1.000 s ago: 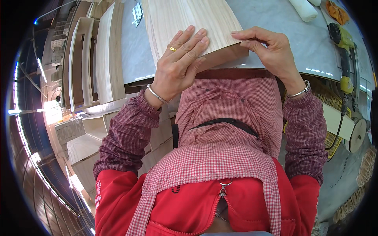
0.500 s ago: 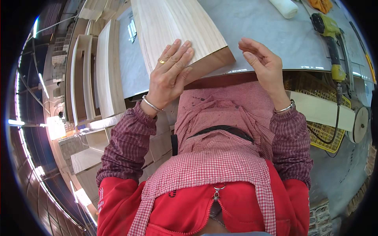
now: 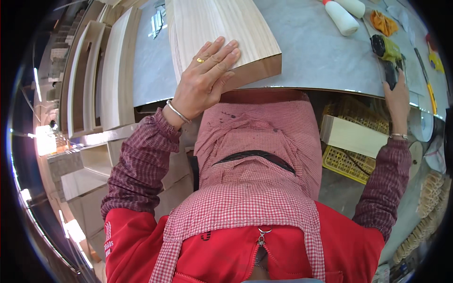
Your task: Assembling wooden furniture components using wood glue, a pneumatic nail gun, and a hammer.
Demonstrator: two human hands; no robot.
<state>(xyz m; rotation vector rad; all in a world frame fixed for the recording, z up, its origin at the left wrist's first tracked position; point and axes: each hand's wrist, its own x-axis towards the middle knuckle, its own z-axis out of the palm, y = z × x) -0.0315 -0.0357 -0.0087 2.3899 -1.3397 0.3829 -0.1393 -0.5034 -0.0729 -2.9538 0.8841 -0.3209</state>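
Currently, the left hand [image 3: 206, 78] lies flat and open on the box [image 3: 226, 33], near the front edge of the desk [image 3: 321, 56]. Well apart, the right hand [image 3: 398, 98] is at the handle of the tool [image 3: 389, 51], thumb and fingers to either side; whether its grip is closed cannot be told. The tool lies on the desk near the cloth [image 3: 383, 23].

orange cloth [image 3: 383, 23], white bottle [image 3: 341, 19], yellow crate [image 3: 346, 164]
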